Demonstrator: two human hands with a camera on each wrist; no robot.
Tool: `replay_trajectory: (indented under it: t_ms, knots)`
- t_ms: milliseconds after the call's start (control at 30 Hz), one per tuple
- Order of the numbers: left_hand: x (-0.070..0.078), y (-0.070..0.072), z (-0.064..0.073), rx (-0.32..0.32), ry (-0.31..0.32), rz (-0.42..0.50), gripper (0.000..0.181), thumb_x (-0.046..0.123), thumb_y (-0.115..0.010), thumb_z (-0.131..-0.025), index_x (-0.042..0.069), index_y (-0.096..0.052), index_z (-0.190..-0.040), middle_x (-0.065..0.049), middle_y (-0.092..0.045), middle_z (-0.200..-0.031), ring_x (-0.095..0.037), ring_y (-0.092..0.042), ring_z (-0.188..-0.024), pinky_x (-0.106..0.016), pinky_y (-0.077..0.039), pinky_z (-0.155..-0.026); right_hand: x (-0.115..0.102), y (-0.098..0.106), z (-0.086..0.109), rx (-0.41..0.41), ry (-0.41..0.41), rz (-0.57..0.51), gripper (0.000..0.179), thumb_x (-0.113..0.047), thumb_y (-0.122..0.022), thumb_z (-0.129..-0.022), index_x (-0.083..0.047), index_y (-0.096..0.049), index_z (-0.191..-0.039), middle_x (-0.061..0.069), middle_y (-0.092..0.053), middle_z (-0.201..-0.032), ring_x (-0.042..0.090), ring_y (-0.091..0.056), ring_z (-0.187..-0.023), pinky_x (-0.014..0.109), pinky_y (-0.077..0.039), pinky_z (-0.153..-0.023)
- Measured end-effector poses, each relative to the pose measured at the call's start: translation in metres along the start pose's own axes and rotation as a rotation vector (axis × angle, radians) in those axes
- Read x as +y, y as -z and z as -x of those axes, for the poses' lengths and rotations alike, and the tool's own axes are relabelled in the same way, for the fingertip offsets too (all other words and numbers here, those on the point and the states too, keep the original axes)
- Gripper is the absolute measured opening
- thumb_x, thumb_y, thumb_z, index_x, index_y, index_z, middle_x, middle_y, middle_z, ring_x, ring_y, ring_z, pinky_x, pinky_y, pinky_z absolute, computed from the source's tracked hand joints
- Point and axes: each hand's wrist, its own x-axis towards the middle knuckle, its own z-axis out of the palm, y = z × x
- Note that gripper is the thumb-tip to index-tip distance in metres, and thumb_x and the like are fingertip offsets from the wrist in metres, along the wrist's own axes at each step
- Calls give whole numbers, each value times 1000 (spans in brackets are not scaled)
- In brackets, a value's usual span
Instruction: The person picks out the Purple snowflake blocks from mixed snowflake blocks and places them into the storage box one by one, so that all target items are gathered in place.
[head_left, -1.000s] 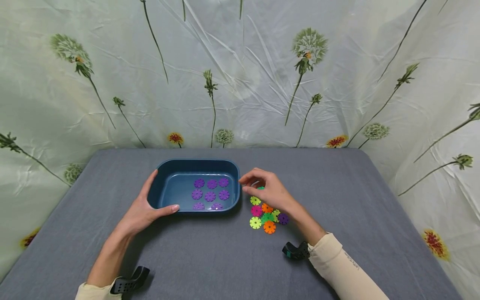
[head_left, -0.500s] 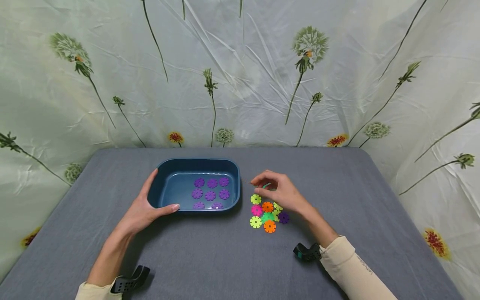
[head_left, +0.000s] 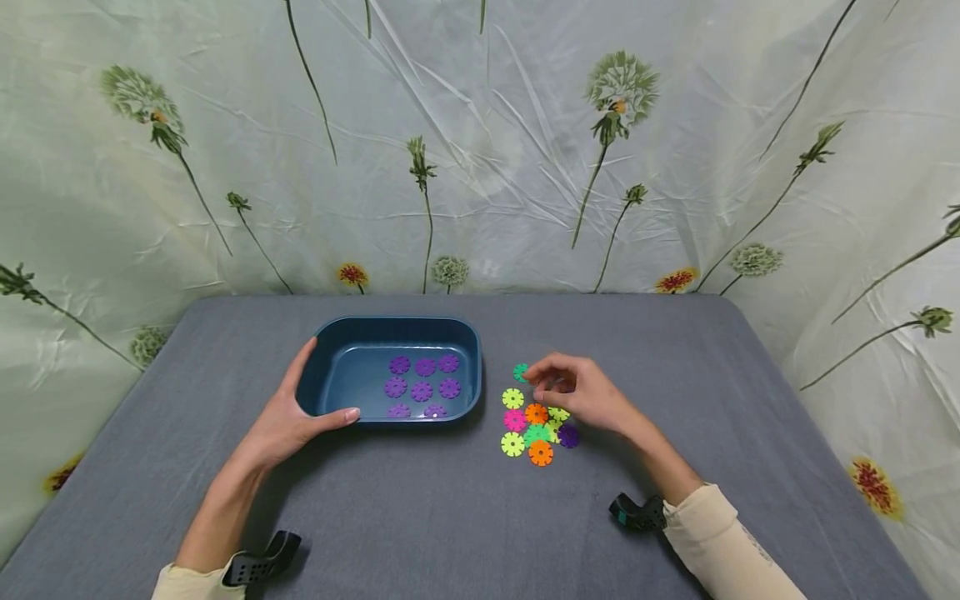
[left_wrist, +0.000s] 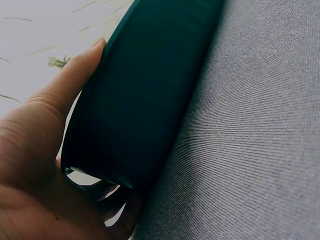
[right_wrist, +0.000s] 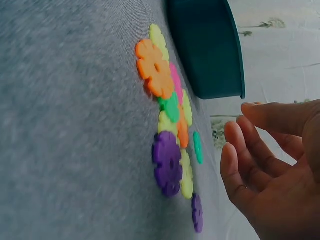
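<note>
My left hand (head_left: 287, 421) grips a blue plastic basin (head_left: 315, 354) at its left end, thumb along the front rim and fingers round the far side. Several purple notched discs (head_left: 422, 391) lie flat inside, mostly toward its right half. Right of the basin my right hand (head_left: 581, 390) hovers over a loose pile of similar discs, fingers bent loosely and nothing visible between them. The pile has an orange disc (head_left: 541, 453), a pink disc (head_left: 514, 420), a yellow disc (head_left: 513, 444) and a dark purple disc (right_wrist: 168, 164). A green disc (head_left: 521, 372) lies just beyond the fingertips.
A grey cloth covers the table (head_left: 420, 517). Another purple disc (right_wrist: 198, 213) lies under my right hand, hidden from the head view. A flower-printed curtain (head_left: 495, 150) hangs behind the table and along its sides.
My right hand has drawn back to the right from the basin's edge to over the pile, uncovering the green disc. My left hand and the basin stay put.
</note>
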Motion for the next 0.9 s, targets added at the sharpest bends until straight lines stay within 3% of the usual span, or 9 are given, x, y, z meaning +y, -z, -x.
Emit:
replay_trajectory:
  t_ms: [367,700,900]
  knots:
    - [-5,4,10,5,-16,-8,130,43,-86,-84,39,14,-166,-27,3,-174,-61,-16,-151,-82,-26,-111,16,-1,17,-79,-46,-8,29,-2,-75,-93,0,-72,-121,18,-74,-113,15,-68,-93,25,-56,-78]
    - [-1,1,4,4,-31,4,129,44,-86,-84,39,13,-166,-25,4,-175,-60,-14,-153,-82,-25,-112,20,18,30,-114,-82,38,32,-2,-80,-87,-1,-73,-118,17,-72,-105,8,-63,-84,23,-52,-69]
    - [0,0,2,1,-24,12,129,44,-86,-84,38,13,-166,-25,4,-175,-60,-14,-153,-82,-24,-113,22,20,35,-132,-113,56,31,-2,-81,-87,-1,-72,-116,15,-73,-105,9,-62,-84,24,-53,-72]
